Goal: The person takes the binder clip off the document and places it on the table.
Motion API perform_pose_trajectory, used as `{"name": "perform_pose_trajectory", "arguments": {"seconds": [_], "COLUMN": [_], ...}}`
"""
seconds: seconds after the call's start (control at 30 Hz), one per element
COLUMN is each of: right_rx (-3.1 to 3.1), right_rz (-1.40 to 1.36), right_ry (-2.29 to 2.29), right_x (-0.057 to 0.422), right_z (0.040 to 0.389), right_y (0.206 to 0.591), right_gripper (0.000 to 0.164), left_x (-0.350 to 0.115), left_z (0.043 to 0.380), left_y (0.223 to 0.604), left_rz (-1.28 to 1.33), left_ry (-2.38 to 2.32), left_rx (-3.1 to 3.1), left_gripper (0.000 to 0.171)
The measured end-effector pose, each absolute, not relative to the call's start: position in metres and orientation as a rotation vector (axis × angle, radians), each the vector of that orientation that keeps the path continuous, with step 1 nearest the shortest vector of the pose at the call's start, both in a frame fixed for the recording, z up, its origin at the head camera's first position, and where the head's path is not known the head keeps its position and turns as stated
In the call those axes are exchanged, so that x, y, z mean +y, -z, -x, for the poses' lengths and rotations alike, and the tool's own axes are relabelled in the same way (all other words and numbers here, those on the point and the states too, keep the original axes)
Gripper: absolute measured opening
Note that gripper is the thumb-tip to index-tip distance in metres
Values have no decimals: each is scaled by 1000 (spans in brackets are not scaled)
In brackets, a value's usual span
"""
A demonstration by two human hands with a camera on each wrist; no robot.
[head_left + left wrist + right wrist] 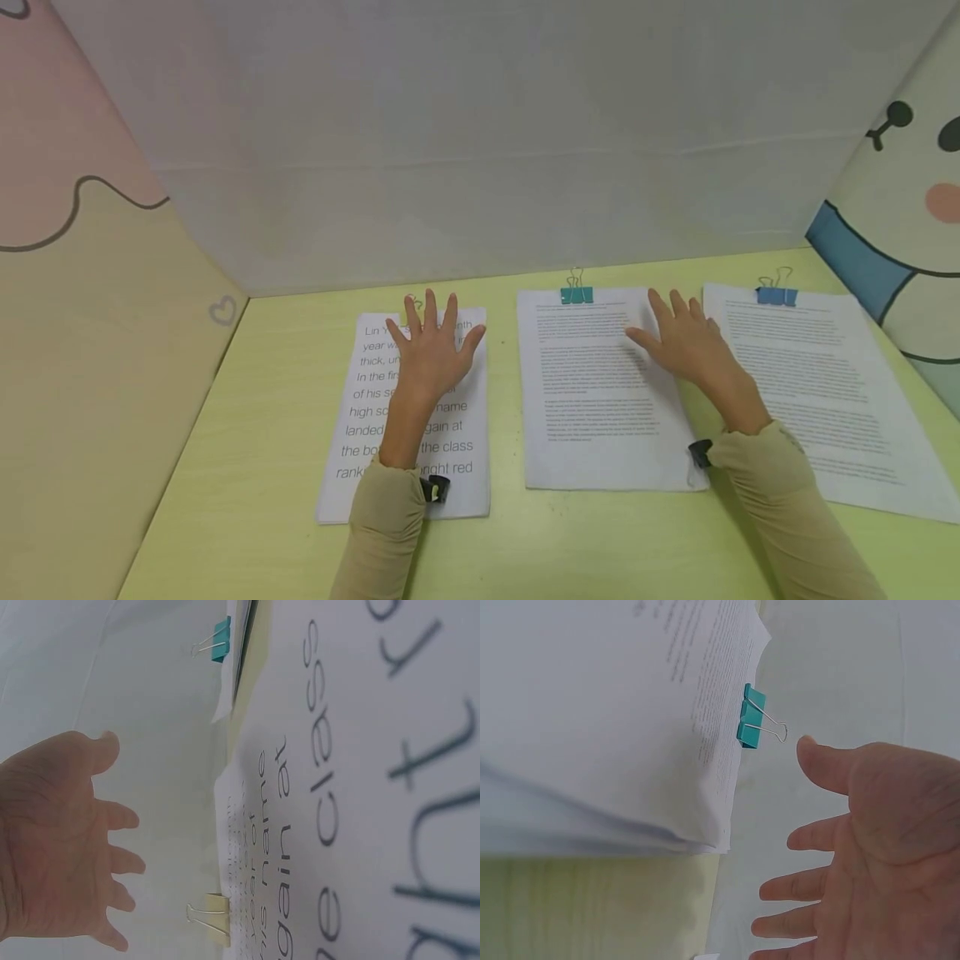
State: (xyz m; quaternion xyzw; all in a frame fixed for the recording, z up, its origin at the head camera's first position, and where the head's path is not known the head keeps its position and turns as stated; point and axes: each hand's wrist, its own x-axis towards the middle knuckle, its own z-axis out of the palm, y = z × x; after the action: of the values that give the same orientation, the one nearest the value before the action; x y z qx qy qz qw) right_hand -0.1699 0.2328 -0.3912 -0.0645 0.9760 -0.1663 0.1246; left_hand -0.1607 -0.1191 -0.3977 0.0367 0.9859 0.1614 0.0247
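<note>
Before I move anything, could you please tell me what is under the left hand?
Below the left hand lies the large-print stack, with a yellow clip at its top edge. In the head view, the hand and forearm hide some printed words.

A pale yellow-green tabletop with faint wood grain (255, 450) serves as the floor of a small enclosure. Beyond the tabletop's far edge stands a plain grey-white backdrop (480, 100), crossed by a thin horizontal crease (480, 159); whether it is cloth or paper is unclear. Left of the tabletop rises a cream-coloured wall panel (90, 375), pink above a dark wavy line (77, 200), with a small grey heart outline (222, 311) close to the tabletop's far left corner. Right of the tabletop, a white cartoon-printed panel (885, 192) bears a blue band (862, 260) and a coral-pink circle (943, 202). Soft light casts faint shadows on the tabletop.
</note>
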Motion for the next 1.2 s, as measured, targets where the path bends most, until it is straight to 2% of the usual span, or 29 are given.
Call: {"name": "perform_pose_trajectory", "arguments": {"seconds": [0.43,0.67,1.2], "right_rx": [2774,2785,2819], "right_rz": [203,150,16], "right_ry": [562,640,918], "right_x": [235,239,245], "right_z": [172,176,179], "right_y": [393,397,401], "right_gripper": [85,83,71], "left_x": [-111,-102,-85], "left_z": [159,158,153], "left_y": [397,401,405], "left_rz": [-169,-295,-343], "left_ry": [-603,-658,-809], "left_rx": [2989,3069,2882], "left_gripper": [58,45,49]}}
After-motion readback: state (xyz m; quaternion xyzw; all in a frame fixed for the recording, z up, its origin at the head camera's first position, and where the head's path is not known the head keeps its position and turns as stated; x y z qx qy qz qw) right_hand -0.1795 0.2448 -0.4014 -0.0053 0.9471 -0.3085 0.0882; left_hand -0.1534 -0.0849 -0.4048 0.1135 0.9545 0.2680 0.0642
